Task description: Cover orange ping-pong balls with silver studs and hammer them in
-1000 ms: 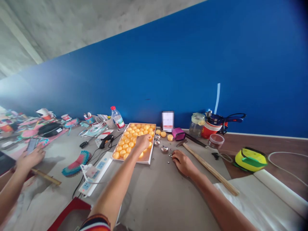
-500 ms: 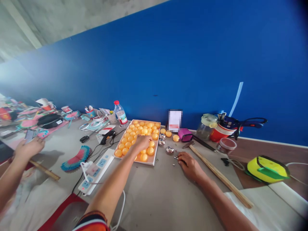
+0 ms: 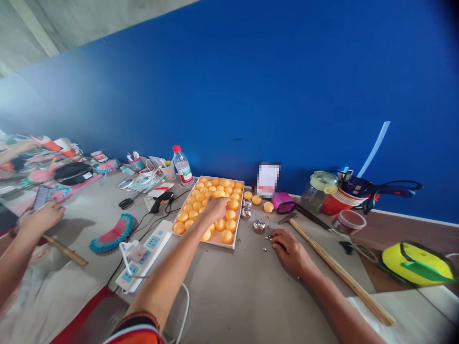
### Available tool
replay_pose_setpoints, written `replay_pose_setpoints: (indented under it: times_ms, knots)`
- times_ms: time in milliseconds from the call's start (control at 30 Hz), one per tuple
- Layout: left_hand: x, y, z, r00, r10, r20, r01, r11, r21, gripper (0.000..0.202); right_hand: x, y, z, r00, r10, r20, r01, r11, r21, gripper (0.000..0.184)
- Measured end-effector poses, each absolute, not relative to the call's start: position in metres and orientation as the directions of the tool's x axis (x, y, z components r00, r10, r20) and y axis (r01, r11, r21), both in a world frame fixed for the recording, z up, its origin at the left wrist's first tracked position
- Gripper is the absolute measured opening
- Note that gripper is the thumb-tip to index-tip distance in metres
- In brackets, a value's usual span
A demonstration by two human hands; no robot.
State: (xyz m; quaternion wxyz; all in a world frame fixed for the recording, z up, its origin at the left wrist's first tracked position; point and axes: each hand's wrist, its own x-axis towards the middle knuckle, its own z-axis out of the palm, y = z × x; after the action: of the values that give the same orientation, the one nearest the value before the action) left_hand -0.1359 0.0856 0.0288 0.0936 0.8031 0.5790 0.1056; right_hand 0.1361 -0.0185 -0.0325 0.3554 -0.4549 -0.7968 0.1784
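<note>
My left hand [image 3: 215, 209] reaches over a white tray [image 3: 215, 242] filled with several orange balls [image 3: 226, 236]. Its fingers curl down onto a ball near the tray's middle. My right hand [image 3: 292, 251] rests palm down on the grey table just right of the tray. Its fingers are bent, with small metal bits [image 3: 267, 237] lying at the fingertips; what they pinch is hidden. Two shiny silver balls [image 3: 258, 225] lie between the tray and my right hand. Loose orange balls [image 3: 268, 207] sit behind them.
A white power strip [image 3: 143, 253] and cables lie left of the tray, with a paper fan [image 3: 113, 234] beyond. A long wooden stick [image 3: 340, 272], magenta box [image 3: 283, 202], glass jar [image 3: 319, 188] and red cups [image 3: 339, 203] are on the right. Another person's hand [image 3: 39, 217] is at far left.
My head has turned, shifting the whole scene slightly right and down. My left hand stays over the tray and my right hand stays beside the metal bits.
</note>
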Motion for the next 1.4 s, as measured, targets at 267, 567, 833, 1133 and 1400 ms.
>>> replay_pose_setpoints:
  times_ms: [267,567,833,1133,1400]
  knots:
    - [-0.132,0.091,0.028,0.361,0.931,0.045,0.911,-0.363,0.198,0.018,0.136,-0.018,-0.033,-0.335,0.855,0.395,0.603,0.517,-0.608,0.015]
    - [-0.134,0.095,0.031,0.431,0.902,0.032,0.882,-0.428,0.197,0.022,0.136,-0.018,-0.033,-0.337,0.857,0.391,0.607,0.515,-0.605,0.015]
    - [-0.127,0.090,0.062,0.394,0.909,0.135,0.889,-0.414,0.194,0.015,0.135,-0.017,-0.030,-0.337,0.849,0.406,0.583,0.527,-0.619,0.016]
    - [-0.042,0.019,0.098,0.564,0.781,0.270,0.627,-0.617,0.476,0.018,0.134,-0.016,-0.033,-0.316,0.845,0.431,0.549,0.533,-0.644,0.015]
    - [-0.010,-0.012,0.026,0.510,0.800,0.317,0.621,-0.597,0.508,0.025,0.145,-0.014,-0.027,-0.080,0.937,0.341,0.358,0.346,-0.867,0.018]
